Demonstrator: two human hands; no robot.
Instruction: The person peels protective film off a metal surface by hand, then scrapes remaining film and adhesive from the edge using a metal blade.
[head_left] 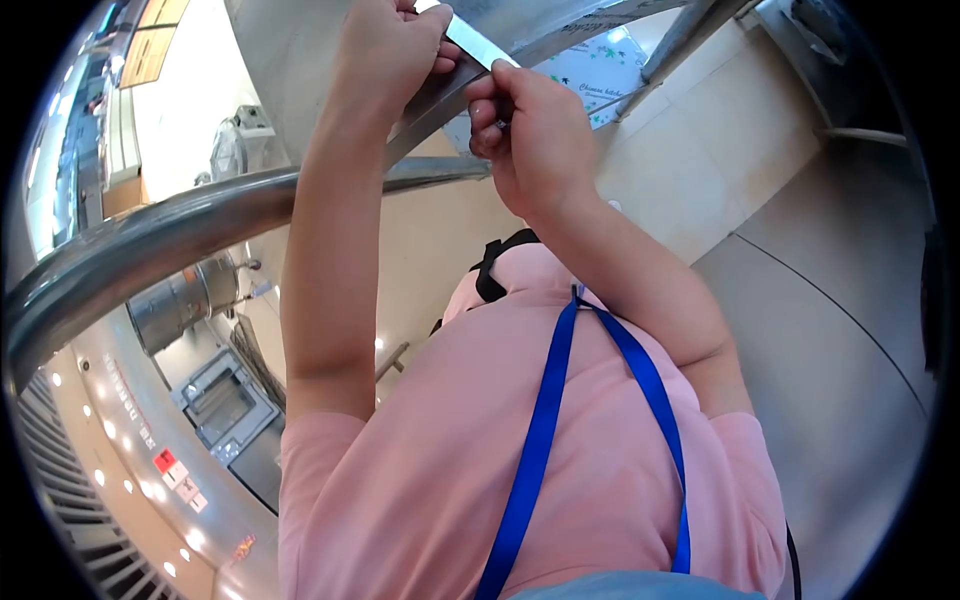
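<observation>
A narrow, flat, pale shiny strip (478, 45) runs at a slant between my two hands at the top of the view. I cannot make out what kind of strip it is. My left hand (395, 55) is closed with thumb and fingers at its upper left end. At the lower right end, my right hand (540, 125) pinches the strip between thumb and forefinger, its other fingers curled in. Behind and below the strip lies a grey metal edge (430, 105). Whether the strip touches that edge is hard to tell.
A thick round metal rail (180, 220) curves across the left, behind my left forearm. A printed panel (600, 70) with small green motifs lies beyond my right hand. Grey metal panels (810, 300) stand at the right. A blue lanyard (545, 430) hangs over my pink shirt.
</observation>
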